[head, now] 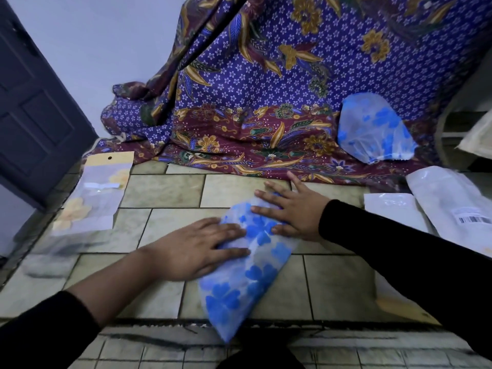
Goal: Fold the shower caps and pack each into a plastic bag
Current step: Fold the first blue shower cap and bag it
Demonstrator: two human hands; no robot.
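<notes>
Flat left hand (198, 247), right hand (291, 210), pressing crinkly blue-flowered shower cap (247, 272)

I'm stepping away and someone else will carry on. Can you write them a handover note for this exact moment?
Left hand: open, pressing flat on the blue-flowered cap, which lies partly folded on the tiled floor.
Right hand: open, pressing the cap's far end.
Second blue cap: loose against the patterned cloth, not bagged.
Plastic bags: on the floor at right.
Done: yellow-flowered cap in its bag, at left.
Left: finish this fold, bag it, then do the second.
</notes>
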